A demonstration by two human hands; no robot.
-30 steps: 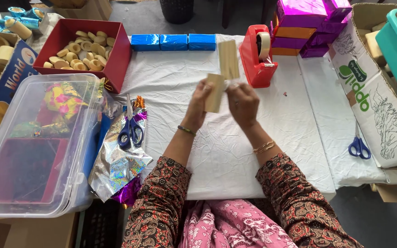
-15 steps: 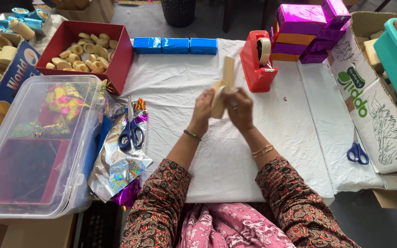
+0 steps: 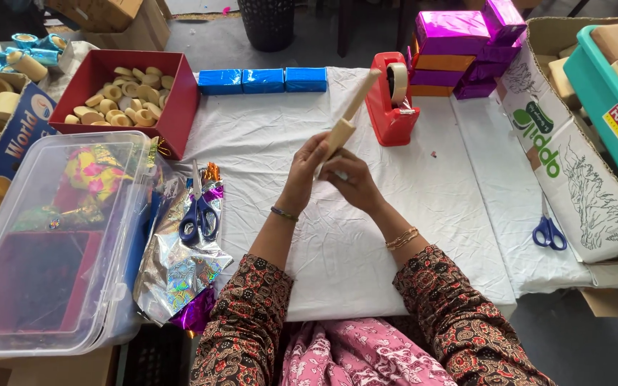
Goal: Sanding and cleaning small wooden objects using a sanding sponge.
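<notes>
Both hands, left hand and right hand, pinch the tan strip above the white table; its free end leans toward the red tape dispenser and may knock against it.

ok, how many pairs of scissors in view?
2. One pair of blue-handled scissors lies on the foil sheets left of the hands; the other pair lies on the white cloth at right, beside the printed cardboard box. More may be hidden in boxes.
</notes>
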